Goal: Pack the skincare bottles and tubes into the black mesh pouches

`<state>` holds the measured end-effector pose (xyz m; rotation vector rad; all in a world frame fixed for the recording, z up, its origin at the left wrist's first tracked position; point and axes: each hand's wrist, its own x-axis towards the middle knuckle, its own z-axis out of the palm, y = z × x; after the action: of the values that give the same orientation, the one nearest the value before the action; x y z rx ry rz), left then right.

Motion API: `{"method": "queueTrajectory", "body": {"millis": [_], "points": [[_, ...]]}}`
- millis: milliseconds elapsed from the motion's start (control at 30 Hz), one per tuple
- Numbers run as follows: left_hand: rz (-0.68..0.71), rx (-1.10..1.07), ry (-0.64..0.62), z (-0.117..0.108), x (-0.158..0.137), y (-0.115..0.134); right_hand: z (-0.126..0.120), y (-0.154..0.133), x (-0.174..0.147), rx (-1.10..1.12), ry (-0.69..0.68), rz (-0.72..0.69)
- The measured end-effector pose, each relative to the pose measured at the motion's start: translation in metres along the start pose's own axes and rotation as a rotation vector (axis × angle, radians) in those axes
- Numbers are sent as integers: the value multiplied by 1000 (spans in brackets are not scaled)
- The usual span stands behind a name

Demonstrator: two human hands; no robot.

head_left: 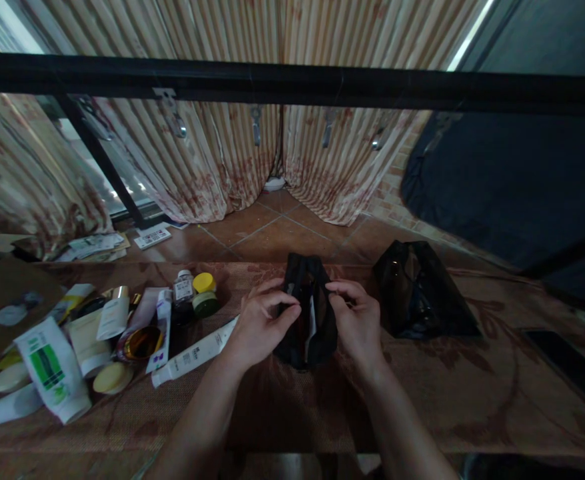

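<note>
A black pouch [325, 337] sits upright at the centre of the frame, slightly below the middle, on a table [302, 420] covered with a brown patterned cloth. Its mouth gapes upward, and a pale strip [313, 317] shows inside. The left hand [257, 325] has the pouch's left edge pinched between thumb and forefinger; the right hand [359, 321] has its grip on the opposite edge in the same manner.

A white tube [192, 357] lies slantwise just beside the left hand. Further into the lower left of the frame is a crowded group: a tube with a green label [52, 367], an amber round container [143, 343], a clear bottle [183, 287] and a yellow-lidded jar [204, 283]. Right of centre, near the right hand, stands a larger black bag [420, 293]; a dark flat object [572, 367] lies toward the right edge. Striped curtains [222, 147] hang across the upper frame, behind a dark bar [292, 81].
</note>
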<state>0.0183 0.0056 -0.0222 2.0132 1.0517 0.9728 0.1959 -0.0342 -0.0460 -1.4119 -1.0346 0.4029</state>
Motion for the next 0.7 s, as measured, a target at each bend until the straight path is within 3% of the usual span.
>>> {"method": "queueTrajectory", "body": {"millis": [167, 300, 400, 533, 600, 700], "points": [[-21, -112, 74, -5, 2, 0, 0, -2, 0, 7, 6, -16], [-127, 31, 124, -14, 3, -12, 1, -7, -1, 27, 15, -56], [-282, 298, 10, -24, 2, -20, 1, -9, -1, 35, 39, -72], [-485, 636, -261, -37, -3, -22, 0, -13, -2, 43, 49, -53], [-529, 705, -363, -42, -7, -22, 1, -14, -2, 32, 55, -62], [-543, 725, -411, -45, -13, -23, 1, -16, -2, 34, 73, -68]]}}
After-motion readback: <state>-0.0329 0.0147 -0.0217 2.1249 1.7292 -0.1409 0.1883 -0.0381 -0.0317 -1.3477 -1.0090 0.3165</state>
